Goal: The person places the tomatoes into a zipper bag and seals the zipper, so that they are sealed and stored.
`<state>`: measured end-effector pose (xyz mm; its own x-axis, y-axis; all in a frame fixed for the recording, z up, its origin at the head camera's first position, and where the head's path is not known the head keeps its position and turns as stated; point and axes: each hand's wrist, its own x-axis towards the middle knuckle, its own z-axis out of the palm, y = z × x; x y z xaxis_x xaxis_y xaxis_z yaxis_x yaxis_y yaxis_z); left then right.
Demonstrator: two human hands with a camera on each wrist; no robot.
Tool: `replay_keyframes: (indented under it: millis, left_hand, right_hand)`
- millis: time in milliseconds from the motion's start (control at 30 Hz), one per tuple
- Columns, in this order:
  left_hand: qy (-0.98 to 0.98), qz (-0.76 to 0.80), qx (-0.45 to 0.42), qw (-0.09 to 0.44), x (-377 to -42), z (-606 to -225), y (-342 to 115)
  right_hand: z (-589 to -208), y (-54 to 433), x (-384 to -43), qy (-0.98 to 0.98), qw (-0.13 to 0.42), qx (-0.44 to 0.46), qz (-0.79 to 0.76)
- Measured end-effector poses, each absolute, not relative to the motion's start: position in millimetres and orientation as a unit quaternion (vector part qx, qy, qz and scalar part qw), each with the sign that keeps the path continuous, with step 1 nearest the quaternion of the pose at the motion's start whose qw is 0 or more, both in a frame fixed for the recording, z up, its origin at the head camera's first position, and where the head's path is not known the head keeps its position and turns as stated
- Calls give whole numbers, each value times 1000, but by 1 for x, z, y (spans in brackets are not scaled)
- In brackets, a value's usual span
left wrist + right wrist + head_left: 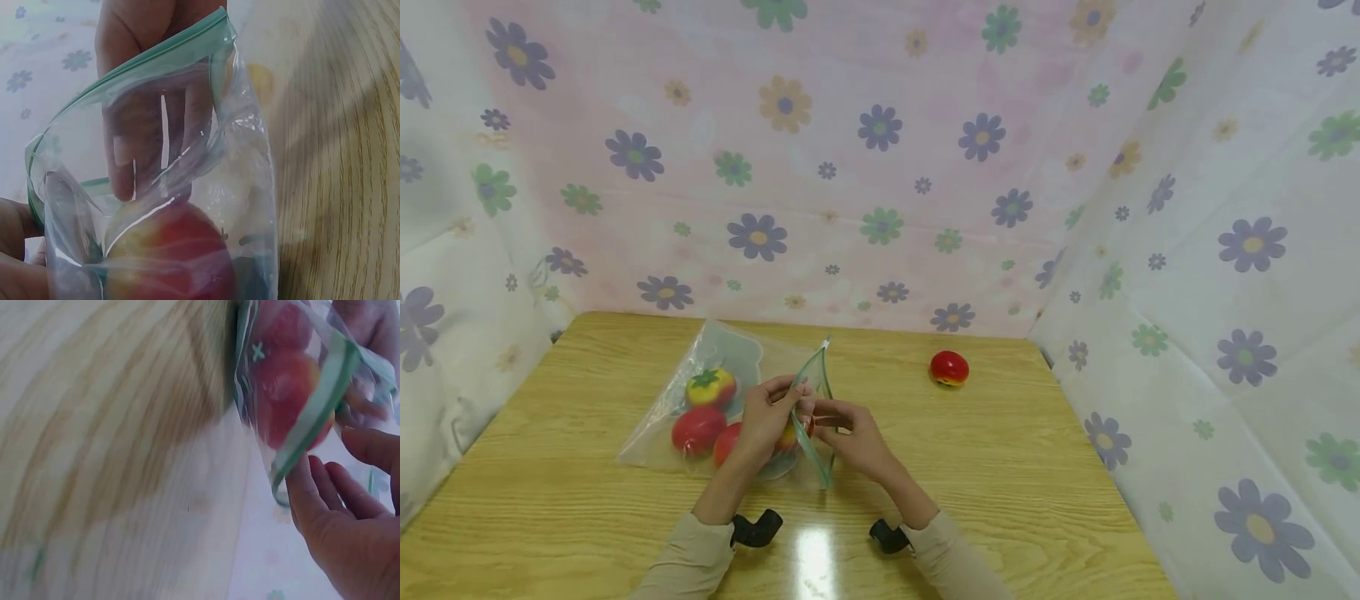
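Note:
A clear zip bag [651,423] with a green zip strip lies on the table, its mouth spread toward the right. My left hand [764,418] pinches the bag's edge at the mouth. Fingers of my right hand [861,440] reach into the mouth, loosely extended, beside a red-and-yellow fruit [175,250] just inside. In the left wrist view, fingertips show through the plastic right at the top of that fruit. Deeper in the bag lie a yellow-red fruit with a green leafy top [711,388] and red fruits [698,431].
A glossy red fruit with a yellow base [949,367] sits on the wooden table [1000,467], right of the bag toward the back. Floral cloth [880,175] hangs behind and at both sides. Black curved pieces [757,528] stick out at both wrists.

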<state>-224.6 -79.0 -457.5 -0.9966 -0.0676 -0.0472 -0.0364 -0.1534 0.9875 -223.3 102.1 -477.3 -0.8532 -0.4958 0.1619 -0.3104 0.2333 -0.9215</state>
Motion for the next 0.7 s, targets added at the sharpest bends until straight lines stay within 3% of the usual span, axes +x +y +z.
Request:
replay_keyframes:
  millis: [367, 700]
  left_hand:
    - [-617, -786, 41, 1, -226, -461, -78]
    - [-608, -793, 43, -4, -225, -461, -78]
  right_hand:
    - [-473, 137, -231, 735, 74, -171, -653]
    - [-467, 176, -246, 774, -78, -97, -621]
